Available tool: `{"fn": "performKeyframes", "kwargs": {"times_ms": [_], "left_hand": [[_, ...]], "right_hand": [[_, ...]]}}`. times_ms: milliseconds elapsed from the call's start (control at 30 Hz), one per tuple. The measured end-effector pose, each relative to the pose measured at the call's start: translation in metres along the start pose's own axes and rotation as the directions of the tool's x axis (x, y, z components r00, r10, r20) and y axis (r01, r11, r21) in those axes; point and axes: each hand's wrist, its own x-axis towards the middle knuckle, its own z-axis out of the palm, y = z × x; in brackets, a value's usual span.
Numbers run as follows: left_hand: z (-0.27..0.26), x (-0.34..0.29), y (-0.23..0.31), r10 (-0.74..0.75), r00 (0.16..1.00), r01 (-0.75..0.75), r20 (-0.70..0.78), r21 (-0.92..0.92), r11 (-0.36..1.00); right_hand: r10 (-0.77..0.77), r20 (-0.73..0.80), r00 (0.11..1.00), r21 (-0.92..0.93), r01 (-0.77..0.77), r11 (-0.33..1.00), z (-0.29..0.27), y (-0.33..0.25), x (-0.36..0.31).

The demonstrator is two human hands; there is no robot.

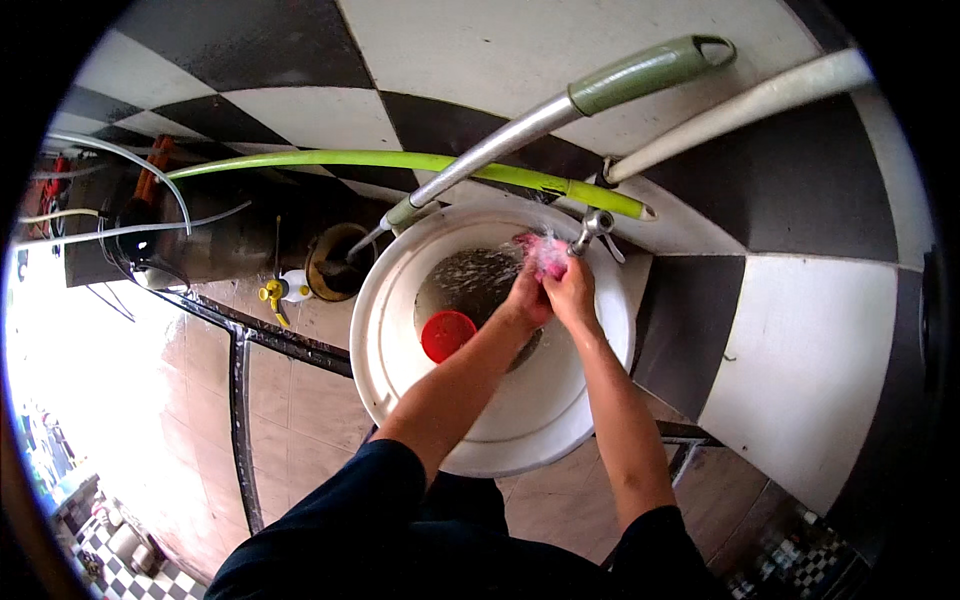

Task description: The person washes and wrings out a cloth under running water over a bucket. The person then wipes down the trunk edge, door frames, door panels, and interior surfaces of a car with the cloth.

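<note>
Both my hands are together over a big round white tub (385, 395), at its far right side. My left hand (530, 295) and my right hand (571, 292) are closed around a wet pink thing (546, 254), whose kind I cannot make out. Water from a metal tap (592, 228) just beyond my right hand runs and splashes over it, and drops scatter to the left. Below, water (470, 285) stands in the tub, with a round red container (447, 336) in it to the left of my left forearm.
A long tool with a green handle (640, 75) and metal shaft slants beyond the tub into a dark pot (335, 265). Behind it run a lime-green hose (400, 159) and a pale pipe (740, 115) along the checkered wall (810, 370). A yellow-and-white fitting (288, 288) lies left.
</note>
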Motion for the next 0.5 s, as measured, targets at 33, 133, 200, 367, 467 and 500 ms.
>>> {"fn": "performKeyframes", "kwargs": {"times_ms": [33,133,200,367,467,500], "left_hand": [[-0.013,0.013,0.001,0.015,0.994,-0.006,0.104,-0.090,0.996],[-0.037,0.038,0.000,0.040,0.999,-0.030,0.036,-0.239,0.970],[-0.041,0.047,-0.013,0.102,0.995,-0.097,0.008,-0.228,0.969],[-0.057,0.057,0.001,0.188,0.982,-0.190,-0.030,-0.233,0.954],[-0.069,0.048,0.018,0.180,0.982,-0.188,-0.060,-0.170,0.967],[-0.073,0.043,0.022,0.191,0.980,-0.199,-0.063,-0.166,0.966]], "right_hand": [[0.045,-0.005,0.999,-0.001,-0.045,0.999,0.000,-0.011,-0.009],[-0.133,-0.128,0.983,0.182,0.155,0.971,-0.021,-0.034,-0.037],[-0.090,-0.136,0.987,0.151,0.110,0.982,-0.053,-0.038,-0.061],[-0.038,-0.259,0.965,0.458,0.157,0.875,-0.108,-0.081,-0.104],[-0.093,-0.307,0.947,0.325,0.196,0.925,-0.116,-0.080,-0.100],[-0.031,-0.304,0.952,0.376,0.150,0.915,-0.112,-0.083,-0.099]]}}
